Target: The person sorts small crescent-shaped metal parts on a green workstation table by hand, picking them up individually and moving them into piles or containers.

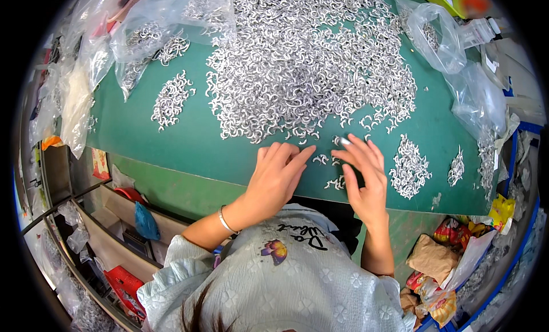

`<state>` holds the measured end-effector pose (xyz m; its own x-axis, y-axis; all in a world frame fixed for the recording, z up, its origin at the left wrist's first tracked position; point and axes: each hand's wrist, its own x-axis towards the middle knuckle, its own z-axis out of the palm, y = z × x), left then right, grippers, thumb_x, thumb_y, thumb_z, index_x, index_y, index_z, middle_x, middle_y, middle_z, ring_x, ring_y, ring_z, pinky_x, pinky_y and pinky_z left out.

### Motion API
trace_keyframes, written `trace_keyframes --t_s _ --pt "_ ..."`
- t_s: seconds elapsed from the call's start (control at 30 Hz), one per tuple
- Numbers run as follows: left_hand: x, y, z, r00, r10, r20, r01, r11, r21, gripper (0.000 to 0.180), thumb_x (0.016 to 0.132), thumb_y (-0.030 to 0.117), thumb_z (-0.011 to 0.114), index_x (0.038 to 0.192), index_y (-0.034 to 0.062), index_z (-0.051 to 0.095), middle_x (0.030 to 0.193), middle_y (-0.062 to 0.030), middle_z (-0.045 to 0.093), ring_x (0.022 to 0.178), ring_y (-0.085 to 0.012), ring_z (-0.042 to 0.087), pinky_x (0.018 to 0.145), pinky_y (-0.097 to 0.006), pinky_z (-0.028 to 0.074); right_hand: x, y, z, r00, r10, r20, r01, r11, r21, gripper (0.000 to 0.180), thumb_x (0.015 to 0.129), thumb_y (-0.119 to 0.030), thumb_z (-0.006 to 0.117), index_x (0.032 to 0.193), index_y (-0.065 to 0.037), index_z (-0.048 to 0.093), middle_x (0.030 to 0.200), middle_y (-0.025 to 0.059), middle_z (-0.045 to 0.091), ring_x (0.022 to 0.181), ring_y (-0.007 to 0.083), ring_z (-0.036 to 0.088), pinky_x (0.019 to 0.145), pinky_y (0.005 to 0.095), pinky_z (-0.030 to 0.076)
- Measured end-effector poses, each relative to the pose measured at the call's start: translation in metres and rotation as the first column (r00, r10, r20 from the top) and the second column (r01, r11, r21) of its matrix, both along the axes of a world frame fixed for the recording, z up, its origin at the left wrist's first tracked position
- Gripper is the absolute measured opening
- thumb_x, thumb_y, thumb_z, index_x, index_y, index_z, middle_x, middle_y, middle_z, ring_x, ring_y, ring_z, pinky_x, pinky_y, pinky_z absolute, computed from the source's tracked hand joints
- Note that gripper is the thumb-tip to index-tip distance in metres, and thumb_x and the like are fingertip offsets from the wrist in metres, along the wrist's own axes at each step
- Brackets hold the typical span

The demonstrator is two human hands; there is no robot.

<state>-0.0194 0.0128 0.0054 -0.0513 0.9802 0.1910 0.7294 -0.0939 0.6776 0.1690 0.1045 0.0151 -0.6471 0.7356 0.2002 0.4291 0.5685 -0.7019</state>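
Observation:
A large heap of small curved silver metal pieces (309, 69) spreads over the green tabletop (200, 152). At its near edge, my left hand (274, 175) rests with bent fingers, the index finger stretched toward a few loose pieces (322, 159). Across from it, my right hand (366, 175) has its thumb and fingers apart, the fingertips beside single pieces (336, 140) close to the heap. A few more pieces (336, 183) lie near the right thumb. I see nothing held in either hand.
Smaller piles lie right (410, 167), far right (456, 167) and left (171, 100). Clear plastic bags (146, 46) with pieces cover the left back; another bag (474, 98) hangs over the right side. Below are an open drawer (108, 229) and a blue-framed bin (509, 246) with wrappers.

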Motion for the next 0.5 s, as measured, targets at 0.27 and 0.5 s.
trace_keyframes --t_s 0.27,0.5 --pt "0.004 -0.004 -0.004 1.0 -0.008 0.024 0.008 1.0 0.012 0.028 0.081 0.0 0.069 0.108 0.0059 0.067 0.093 -0.006 0.054 0.085 -0.0233 0.052 0.078 -0.036 0.036 0.013 -0.001 0.005 0.995 -0.095 -0.01 0.094 0.995 -0.04 0.027 0.086 0.0 0.064 0.113 0.0 0.066 0.103 0.0043 0.075 0.123 0.0289 0.058 0.111 0.0507 0.03" --pt "0.013 -0.003 -0.007 1.0 -0.02 0.013 0.019 1.0 0.021 0.025 0.08 0.001 0.071 0.103 0.0073 0.067 0.093 -0.0055 0.054 0.085 -0.0232 0.052 0.077 -0.037 0.034 0.014 -0.006 0.001 0.996 -0.089 0.01 0.089 0.996 -0.004 0.023 0.086 0.0 0.063 0.109 0.0 0.067 0.1 0.0053 0.075 0.122 0.0291 0.059 0.11 0.051 0.03"
